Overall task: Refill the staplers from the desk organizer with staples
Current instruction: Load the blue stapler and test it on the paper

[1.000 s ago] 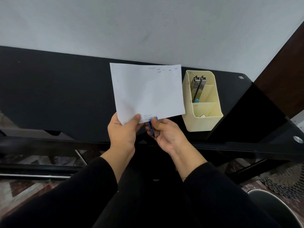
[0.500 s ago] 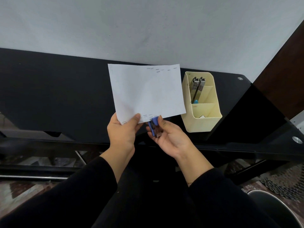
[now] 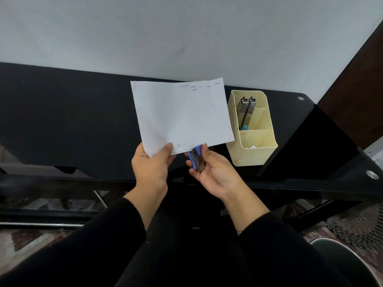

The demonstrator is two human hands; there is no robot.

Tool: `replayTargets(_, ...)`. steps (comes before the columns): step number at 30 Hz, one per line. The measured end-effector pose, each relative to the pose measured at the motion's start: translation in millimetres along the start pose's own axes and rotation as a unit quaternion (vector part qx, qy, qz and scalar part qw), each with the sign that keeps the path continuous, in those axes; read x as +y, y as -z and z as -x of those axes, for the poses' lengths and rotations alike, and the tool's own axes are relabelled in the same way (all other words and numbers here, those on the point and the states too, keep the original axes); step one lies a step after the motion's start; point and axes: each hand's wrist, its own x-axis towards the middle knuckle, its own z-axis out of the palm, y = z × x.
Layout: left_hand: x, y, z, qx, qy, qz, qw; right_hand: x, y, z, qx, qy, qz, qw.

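My left hand [image 3: 152, 164] pinches the lower left corner of a white paper sheet [image 3: 182, 114] held above the black desk [image 3: 72, 125]. Several staples show along the sheet's top and bottom edges. My right hand [image 3: 213, 170] holds a small blue stapler [image 3: 196, 157] at the sheet's bottom edge, its jaws at the paper. To the right stands a cream desk organizer [image 3: 253, 150]; its back compartment holds a metal stapler [image 3: 246, 112] standing on end with a blue part at its foot.
A pale wall rises behind the desk. A dark wooden panel [image 3: 356, 96] runs along the right. Round metal fittings [image 3: 372, 174] sit at the glass desk's right corner. A dark round bin rim [image 3: 342, 262] lies on the floor at lower right.
My right hand has opened its palm upward and the blue stapler has tilted, showing more of its side at the paper's edge. The sheet and left hand have barely shifted.
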Motion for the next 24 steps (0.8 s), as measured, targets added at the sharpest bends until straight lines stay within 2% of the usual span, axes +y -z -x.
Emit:
replayTargets(8,-1.3,-1.2,0.9,-0.004,-0.002,0.007,1.0,-0.4,0.6,-1.9,0.017,0.017,-0.004,1.0)
replayTargets(24,-3.7,-1.6,2.2,-0.014,-0.004,0.013,1.0,-2.9,-0.2,-4.1,0.034,-0.009,-0.018,0.999)
